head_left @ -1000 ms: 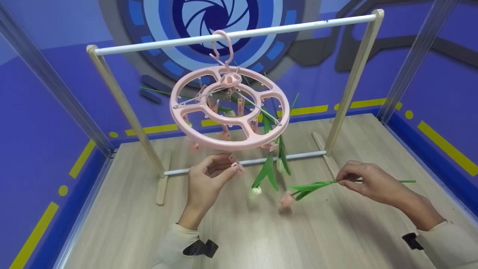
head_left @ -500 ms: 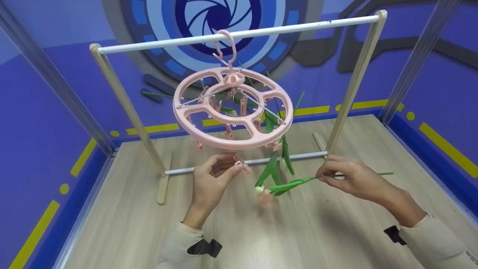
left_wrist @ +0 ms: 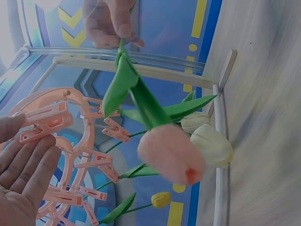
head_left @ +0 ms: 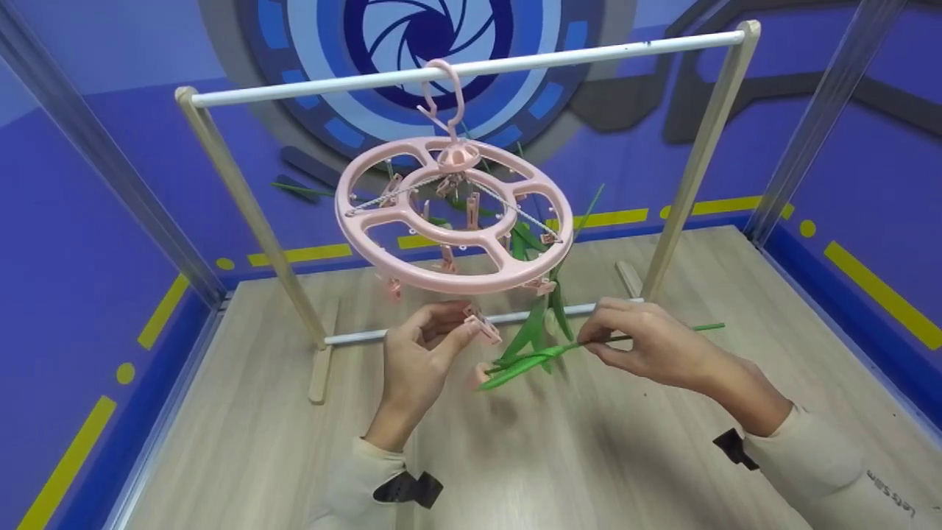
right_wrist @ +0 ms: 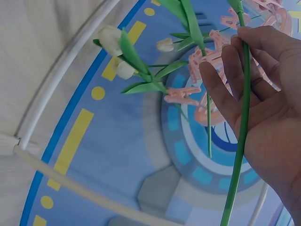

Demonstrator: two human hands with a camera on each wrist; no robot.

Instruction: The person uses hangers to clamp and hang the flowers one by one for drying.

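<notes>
My left hand (head_left: 418,364) pinches a pink clothes peg (head_left: 483,328) between thumb and fingers, just under the front rim of a round pink clip hanger (head_left: 452,283). To the right, my right hand (head_left: 651,342) pinches the green stem of an artificial pink tulip (left_wrist: 169,153). Its bloom points left and sits slightly below the peg, while the bare stem end sticks out right behind the hand. White tulips (left_wrist: 211,145) hang bloom-down from other pegs on the hanger, and a yellow tulip (left_wrist: 161,199) shows among them in the left wrist view.
A drying rack with a white top bar (head_left: 589,57) and wooden legs (head_left: 695,162) carries the hanger by its hook. A white lower bar (head_left: 357,338) crosses behind my hands. Blue patterned panels (head_left: 88,206) enclose the wooden tabletop (head_left: 243,456).
My right hand has moved left with the pink tulip, bringing its bloom near the peg. My left hand keeps its pinch on the peg with only a slight shift right.
</notes>
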